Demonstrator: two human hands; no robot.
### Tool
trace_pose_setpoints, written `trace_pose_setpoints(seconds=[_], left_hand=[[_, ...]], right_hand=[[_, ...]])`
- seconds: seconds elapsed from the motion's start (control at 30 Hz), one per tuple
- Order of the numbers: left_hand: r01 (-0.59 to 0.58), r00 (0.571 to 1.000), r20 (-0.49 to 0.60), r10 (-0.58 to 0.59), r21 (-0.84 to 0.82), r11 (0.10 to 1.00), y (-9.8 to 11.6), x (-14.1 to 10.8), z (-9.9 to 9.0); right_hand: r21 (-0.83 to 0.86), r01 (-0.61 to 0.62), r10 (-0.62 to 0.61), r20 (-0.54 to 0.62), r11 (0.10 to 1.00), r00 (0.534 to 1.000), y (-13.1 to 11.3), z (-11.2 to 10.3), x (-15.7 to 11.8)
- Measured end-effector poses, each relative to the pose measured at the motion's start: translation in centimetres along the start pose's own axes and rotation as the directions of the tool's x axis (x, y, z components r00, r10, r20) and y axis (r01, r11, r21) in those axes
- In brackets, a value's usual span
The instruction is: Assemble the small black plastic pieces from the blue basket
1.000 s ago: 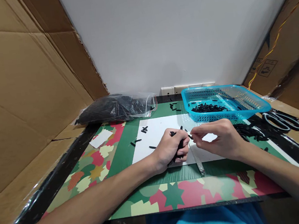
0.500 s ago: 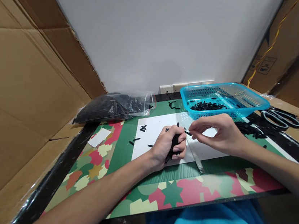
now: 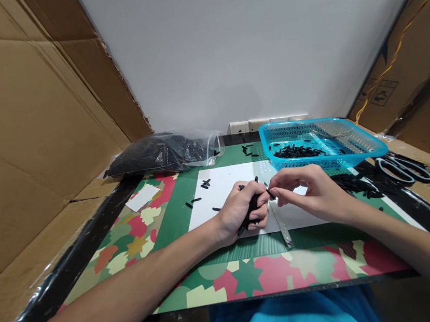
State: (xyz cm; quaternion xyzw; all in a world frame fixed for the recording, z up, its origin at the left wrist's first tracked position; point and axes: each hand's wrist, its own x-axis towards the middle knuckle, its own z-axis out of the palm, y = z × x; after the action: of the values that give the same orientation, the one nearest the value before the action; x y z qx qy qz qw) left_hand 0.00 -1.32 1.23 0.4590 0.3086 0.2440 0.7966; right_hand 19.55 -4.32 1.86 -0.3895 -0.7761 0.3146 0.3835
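Tabletop (image 3: 82, 250) carries a blue basket (image 3: 297, 163), partly filled, at one o'clock and a bulging plastic bag (image 3: 155, 155) at eleven, so some work looks done and plenty left. Compared with half a second ago, the right hand (image 3: 320, 190) has edged closer to the left hand (image 3: 240, 207), which is clenched around a bunch of black pieces (image 3: 251, 214) at twelve; the right's fingertips pinch a single black piece (image 3: 271, 194) just outside that fist.

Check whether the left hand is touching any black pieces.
Touching: the head view shows the left hand curled around a bunch of black pieces.
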Motion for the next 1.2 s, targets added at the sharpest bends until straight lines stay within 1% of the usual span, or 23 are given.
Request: trace_pose_setpoints(seconds=[0.07, 0.17, 0.3, 0.43, 0.57, 0.83, 1.07, 1.2], left_hand=[[0.001, 1.0, 0.001, -0.001, 0.007, 1.0, -0.1, 0.1, 0.0], [-0.007, 1.0, -0.004, 0.007, 0.036, 0.999, -0.3, 0.1, -0.1], [-0.053, 0.998, -0.008, 0.055, 0.144, 0.988, -0.6, 0.0, -0.3], [-0.101, 0.995, 0.006, 0.103, 0.264, 0.959, -0.9, -0.2, -0.1], [-0.125, 0.992, 0.021, 0.124, 0.315, 0.941, -0.9, -0.3, 0.1], [-0.075, 0.997, 0.0, 0.078, 0.248, 0.966, -0.9, -0.1, 0.0], [-0.032, 0.999, -0.007, 0.033, 0.107, 0.994, -0.4, 0.2, -0.3], [-0.029, 0.999, -0.036, 0.031, 0.063, 0.998, -0.2, 0.2, -0.1]], right_hand=[[0.03, -0.01, 0.01, 0.014, 0.999, 1.0, 0.0, 0.0, 0.0], [0.029, -0.021, 0.02, 0.024, 0.999, 0.999, 0.2, 0.0, 0.1], [-0.003, -0.029, 0.029, 0.057, 1.0, 0.998, 0.3, -0.3, 0.0], [-0.041, 0.022, -0.017, 0.107, 0.999, 0.994, 0.1, -0.5, -0.2], [-0.045, 0.061, -0.057, 0.089, 0.997, 0.994, 0.0, -0.4, -0.3], [-0.097, 0.108, -0.11, -0.012, 0.989, 0.994, 0.1, 0.6, -0.2], [-0.014, 0.029, -0.031, -0.121, 0.999, 0.992, 0.5, 0.7, -0.1], [0.048, 0.01, -0.004, -0.131, 0.999, 0.991, 0.5, 0.5, 0.1]])
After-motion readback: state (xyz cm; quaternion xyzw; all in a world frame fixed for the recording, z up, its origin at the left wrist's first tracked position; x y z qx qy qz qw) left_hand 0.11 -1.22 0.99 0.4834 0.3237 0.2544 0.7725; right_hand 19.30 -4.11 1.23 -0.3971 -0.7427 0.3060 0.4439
